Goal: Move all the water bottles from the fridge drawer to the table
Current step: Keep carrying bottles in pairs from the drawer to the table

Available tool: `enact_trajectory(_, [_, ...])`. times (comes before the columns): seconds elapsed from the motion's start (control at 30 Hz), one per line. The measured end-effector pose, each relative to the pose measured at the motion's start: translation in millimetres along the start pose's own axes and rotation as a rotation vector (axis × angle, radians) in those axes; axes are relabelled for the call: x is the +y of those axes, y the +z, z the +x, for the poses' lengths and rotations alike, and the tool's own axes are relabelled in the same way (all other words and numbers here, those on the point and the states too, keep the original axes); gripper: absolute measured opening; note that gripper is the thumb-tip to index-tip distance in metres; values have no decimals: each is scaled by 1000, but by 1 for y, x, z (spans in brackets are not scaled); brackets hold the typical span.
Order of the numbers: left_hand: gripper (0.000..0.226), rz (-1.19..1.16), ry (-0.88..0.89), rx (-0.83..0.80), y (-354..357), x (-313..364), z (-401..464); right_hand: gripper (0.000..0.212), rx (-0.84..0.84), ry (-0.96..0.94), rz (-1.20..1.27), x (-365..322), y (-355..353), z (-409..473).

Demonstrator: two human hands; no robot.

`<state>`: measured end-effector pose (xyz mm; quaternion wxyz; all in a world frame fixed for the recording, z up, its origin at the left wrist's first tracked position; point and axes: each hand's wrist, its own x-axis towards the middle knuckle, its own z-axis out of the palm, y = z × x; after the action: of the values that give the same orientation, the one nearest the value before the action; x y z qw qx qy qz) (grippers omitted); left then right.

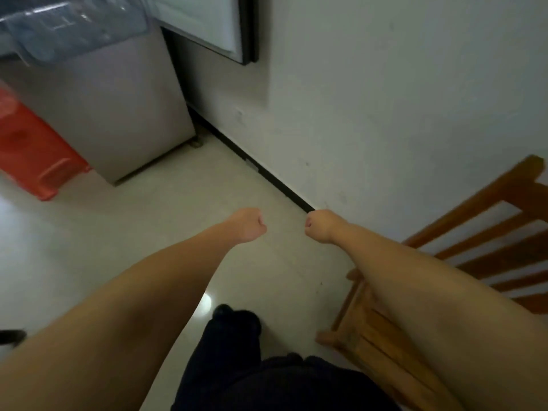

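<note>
My left hand [247, 224] and my right hand [321, 226] are both curled into fists and hold nothing. They hang side by side over the pale floor, a short gap between them. At the top left stands the grey fridge [118, 108], with a clear plastic drawer [71, 28] pulled out above its lower door. The drawer is blurred, and I cannot tell whether any water bottles lie in it. No table is in view.
A red plastic stool [32, 149] stands left of the fridge. A wooden chair [444, 292] is at the lower right, under my right forearm. The open fridge door [213, 22] and a white wall [385, 99] are ahead. My dark trouser leg and foot [234, 324] are below.
</note>
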<state>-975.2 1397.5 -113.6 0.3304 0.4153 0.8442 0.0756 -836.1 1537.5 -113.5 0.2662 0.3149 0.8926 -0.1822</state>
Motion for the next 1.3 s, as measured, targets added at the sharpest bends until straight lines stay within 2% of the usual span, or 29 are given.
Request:
enact_trajectory(0.13, [26,-48,-79,45,-51,-62,28,31,30,-87,-58,-66,-33,63])
enact_trajectory(0.23, [26,-59,-99,83,-100,-102,48,18,47,-138,-74,-116,-61,106])
enact_trajectory(0.33, [28,-34,-126,110,-149,-139,64,22,57,-156,-82,-165,-88,145])
enact_trajectory(0.4, [29,-17,-149,135,-180,-164,75,17,48,-174,-60,-200,-105,169])
enact_trajectory(0.5, [28,-13,-180,155,-210,-193,91,30,21,-197,-78,-241,-125,200])
enact_trajectory(0.6, [28,-42,-191,161,-230,-212,109,34,17,-226,-78,-269,-143,227])
enact_trajectory(0.77, [28,-115,-213,206,-278,-251,156,25,22,-275,-82,-307,-188,293])
enact_trajectory(0.83, [28,-128,-226,229,-303,-267,178,31,52,-310,-81,-326,-213,324])
enact_trajectory(0.97, [24,-116,-267,290,-364,-301,230,16,94,-393,-27,-369,-272,392])
enact_trajectory(1.13, [27,-113,-291,382,-451,-329,292,27,124,-458,65,-410,-351,471])
enact_trajectory(1.3, [24,-204,-336,488,-519,-355,340,26,128,-535,79,-444,-420,539])
